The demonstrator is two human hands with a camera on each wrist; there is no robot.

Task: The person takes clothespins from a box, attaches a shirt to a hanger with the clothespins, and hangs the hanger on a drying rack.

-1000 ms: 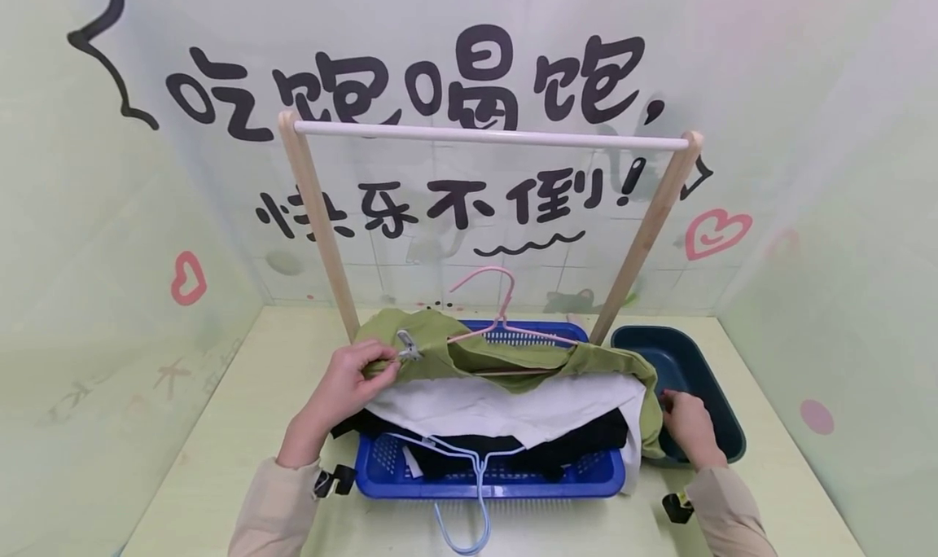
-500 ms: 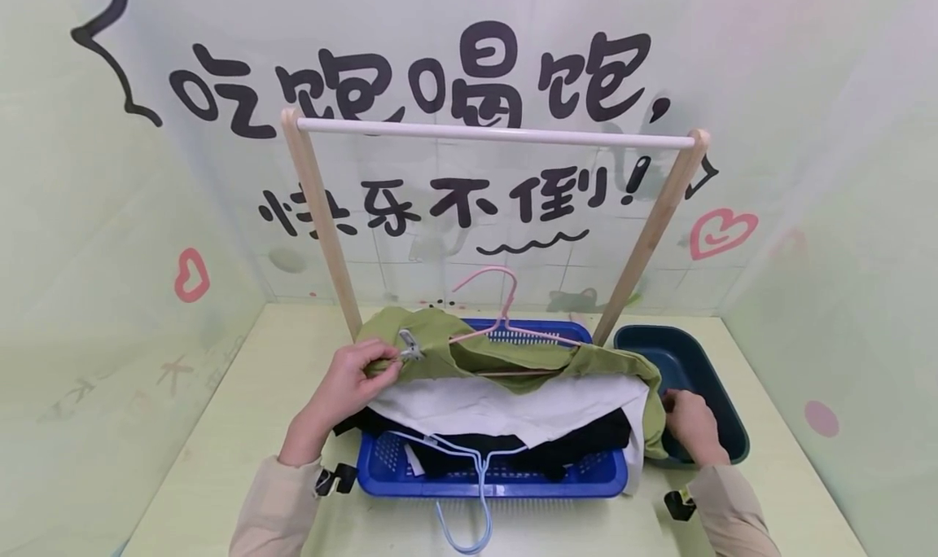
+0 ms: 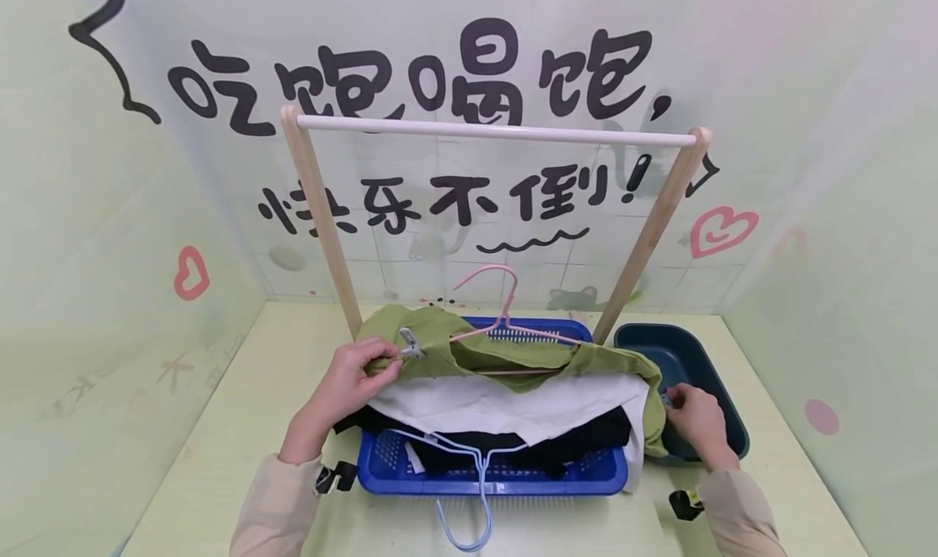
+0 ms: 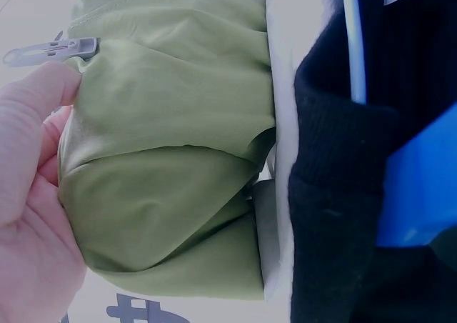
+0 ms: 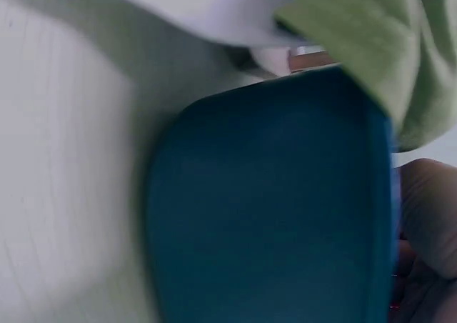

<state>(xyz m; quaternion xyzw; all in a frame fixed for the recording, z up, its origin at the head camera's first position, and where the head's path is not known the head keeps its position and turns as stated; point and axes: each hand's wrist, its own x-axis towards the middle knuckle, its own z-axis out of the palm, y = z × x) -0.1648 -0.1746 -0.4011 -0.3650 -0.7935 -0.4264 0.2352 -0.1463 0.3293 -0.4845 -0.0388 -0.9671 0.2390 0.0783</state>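
A green shirt lies spread over a blue basket, with a pink hanger inside its neck. My left hand pinches the shirt's left edge. Right by those fingertips, a grey clothespin is clipped to the cloth; in the left wrist view the clothespin sits just above the thumb. Off the shirt's right end, my right hand pinches a small grey-blue clip, mostly hidden by its fingers, over the dark green basin. In the right wrist view the hand appears beside the basin's rim.
White and black garments lie under the shirt in the basket. A light blue hanger hooks out over the basket's front. Behind stands a wooden rack with a white bar.
My right hand has lifted slightly and shifted right from the basin, and the small clip now shows at its fingertips. The left hand keeps its grip on the shirt in the same place.
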